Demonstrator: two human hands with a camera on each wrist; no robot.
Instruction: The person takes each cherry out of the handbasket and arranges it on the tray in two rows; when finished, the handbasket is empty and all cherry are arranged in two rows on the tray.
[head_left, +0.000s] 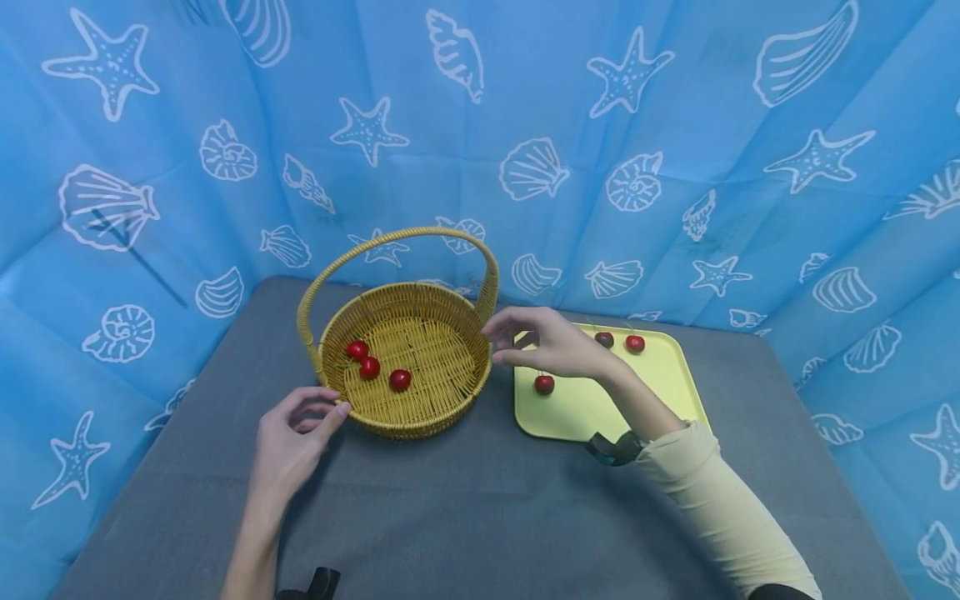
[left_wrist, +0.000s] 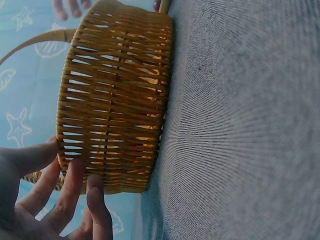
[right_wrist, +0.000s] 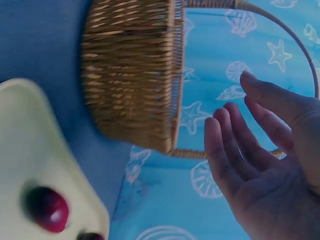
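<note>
The left hand (head_left: 292, 429) grips the near left rim of the basket (head_left: 408, 427) between bent thumb and fingers; this hold presumably steadies the basket. The basket stands on the grey table (head_left: 420, 525), handle (head_left: 405, 236) upright, with three cherries (head_left: 400, 380) on the left part of its floor. The right hand (head_left: 543, 337) is held beside the right rim, fingers relaxed and slightly bent, holding nothing. In the head view, fingers and rim appear to meet; the right wrist view shows them apart. The left wrist view adds the gapped outer weave, but largely conceals the inside. Right of the basket lies the yellow tray (head_left: 585, 408); three other cherries (head_left: 544, 384) show there, probably kept from rolling by its raised edge. The blue curtain (head_left: 450, 150) is farthest.
</note>
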